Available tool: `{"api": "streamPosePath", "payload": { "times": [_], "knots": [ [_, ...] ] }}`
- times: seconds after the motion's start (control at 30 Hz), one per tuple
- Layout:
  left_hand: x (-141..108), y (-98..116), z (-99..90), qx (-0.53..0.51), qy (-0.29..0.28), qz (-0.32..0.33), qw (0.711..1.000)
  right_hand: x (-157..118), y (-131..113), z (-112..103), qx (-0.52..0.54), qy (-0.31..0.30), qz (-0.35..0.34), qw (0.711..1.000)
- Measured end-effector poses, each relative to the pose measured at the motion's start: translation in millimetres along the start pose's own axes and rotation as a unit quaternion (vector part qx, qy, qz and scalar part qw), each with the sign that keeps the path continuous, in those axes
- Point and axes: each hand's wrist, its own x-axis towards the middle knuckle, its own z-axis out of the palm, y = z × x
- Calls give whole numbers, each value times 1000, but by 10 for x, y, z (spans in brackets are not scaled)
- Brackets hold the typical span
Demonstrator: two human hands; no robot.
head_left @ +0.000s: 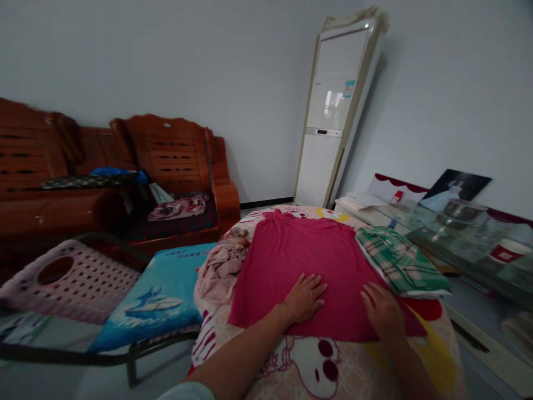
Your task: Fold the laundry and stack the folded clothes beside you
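Note:
A deep pink shirt [310, 255] lies spread out on a round surface with a patterned cover [362, 369]. My left hand [305, 299] rests flat on the shirt's lower middle, fingers spread. On the lower right part of the shirt lies my right hand [383, 311], its fingers stretched out and slightly apart. Neither hand grips anything. Beside the shirt on the right is a folded green plaid garment [400, 260], stacked on something white. To the left sits a crumpled pale pink garment [222, 272].
A chair with a blue cushion [166, 294] and a pink woven back [79, 280] stands at left. Behind it are wooden armchairs [166, 150] with cloths on them. A tall air conditioner [320, 155] stands in the corner. A glass-topped cabinet [470, 261] holds bowls and papers at right.

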Motion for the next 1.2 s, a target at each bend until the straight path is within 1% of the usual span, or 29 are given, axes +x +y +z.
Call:
{"api": "streamPosePath", "payload": {
  "times": [0.03,0.1,0.17,0.23,0.33,0.4,0.43,0.47,0.53,0.63,0.7,0.77,0.83,0.93,1.0,1.1,1.2],
  "knots": [
    [-8,-3,-2,-8,2,-1,1000,2,-28,79,17,-13,-19,1000],
    [-32,-31,-3,-26,13,-14,999,-16,-31,217,15,-46,-33,998],
    [-67,-98,-12,-41,35,-41,998,-56,26,312,-15,-63,-16,998],
    [-114,-206,-53,-45,67,-81,993,-102,104,364,-53,-66,10,996],
    [-215,-424,-220,-22,129,-164,978,-144,178,385,-98,-71,32,992],
    [-311,-581,-399,14,170,-234,957,-150,176,382,-115,-76,41,990],
    [-369,-655,-501,37,181,-270,945,-148,163,379,-120,-78,47,989],
    [-432,-721,-606,58,183,-305,933,-144,146,375,-123,-80,52,988],
    [-569,-822,-804,97,167,-361,913,-133,109,367,-128,-83,61,986],
    [-764,-884,-1033,126,106,-457,874,-121,79,355,-141,-90,71,983],
    [-858,-876,-1128,132,71,-499,853,-118,85,350,-150,-95,69,982],
    [-915,-847,-1183,135,56,-509,848,-115,103,347,-156,-99,59,981],
    [-941,-817,-1208,136,42,-503,852,-113,121,345,-160,-102,49,981],
    [-952,-793,-1201,142,16,-493,859,-107,121,337,-162,-105,44,980],
    [-954,-794,-1177,152,11,-483,863,-102,103,328,-161,-107,48,980],
    [-959,-808,-1144,144,37,-488,860,-93,76,303,-155,-109,56,980],
    [-962,-820,-1151,103,79,-491,861,-74,60,259,-138,-99,65,983]
  ]
}}
